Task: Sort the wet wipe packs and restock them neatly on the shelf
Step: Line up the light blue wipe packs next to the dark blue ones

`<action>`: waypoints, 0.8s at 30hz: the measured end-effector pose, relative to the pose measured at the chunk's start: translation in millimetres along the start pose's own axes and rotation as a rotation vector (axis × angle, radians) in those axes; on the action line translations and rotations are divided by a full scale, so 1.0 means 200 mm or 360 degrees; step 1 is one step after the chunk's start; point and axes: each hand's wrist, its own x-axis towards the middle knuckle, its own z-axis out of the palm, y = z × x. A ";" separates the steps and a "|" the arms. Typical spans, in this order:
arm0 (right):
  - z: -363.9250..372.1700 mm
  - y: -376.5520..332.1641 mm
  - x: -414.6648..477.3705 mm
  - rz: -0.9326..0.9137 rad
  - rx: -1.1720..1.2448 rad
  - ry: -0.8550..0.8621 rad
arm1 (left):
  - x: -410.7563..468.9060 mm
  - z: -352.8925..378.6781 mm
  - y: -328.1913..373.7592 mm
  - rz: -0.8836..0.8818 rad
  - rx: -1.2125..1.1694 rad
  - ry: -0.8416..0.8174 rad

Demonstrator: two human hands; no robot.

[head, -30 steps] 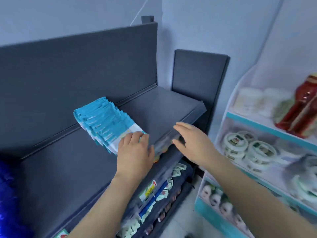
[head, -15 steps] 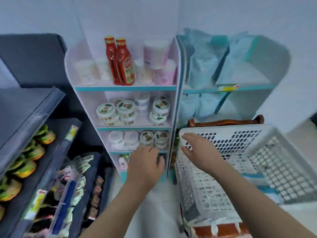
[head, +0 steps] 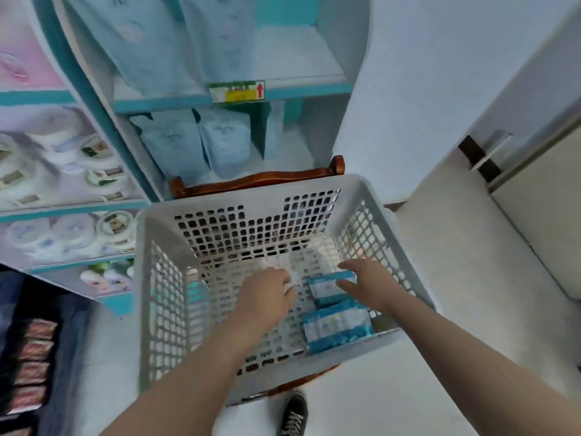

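A white perforated basket (head: 371,196) stands on a wooden chair in front of me. On its floor at the right lie blue-and-white wet wipe packs: one single pack (head: 325,289) and, nearer me, a row of several packs (head: 338,325). My right hand (head: 364,283) reaches into the basket and its fingers rest on the right end of the single pack. Over the middle of the basket floor, just left of that pack, my left hand (head: 267,297) points its fingers downward. Its fingertips are hidden. The dark shelf with the restocked packs is out of view.
Behind the basket stands a teal-edged shelf unit (head: 195,102) with pale blue pouches. A second white unit (head: 72,209) at the left holds round tubs. A dark rack (head: 28,366) with snack packets is at lower left. My shoe (head: 294,413) shows on the white floor.
My view swung from the dark shelf with the blue packs to the right and down onto the basket. Both hands left the shelf and dropped into the basket, the right one reaching a pack.
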 end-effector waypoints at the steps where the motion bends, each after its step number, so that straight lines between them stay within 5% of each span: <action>1: 0.02 0.07 0.03 0.0020 -0.0001 -0.0058 | 0.05 0.07 0.02 -0.0038 -0.0032 -0.0094; 11: 0.27 0.40 0.29 0.0194 0.0097 -0.0361 | 0.36 0.60 0.10 -0.0095 -0.0214 -0.0908; 24: 0.32 0.41 0.41 0.0083 0.0141 -0.0620 | 0.39 0.53 -0.24 -0.0274 -0.0225 -0.0641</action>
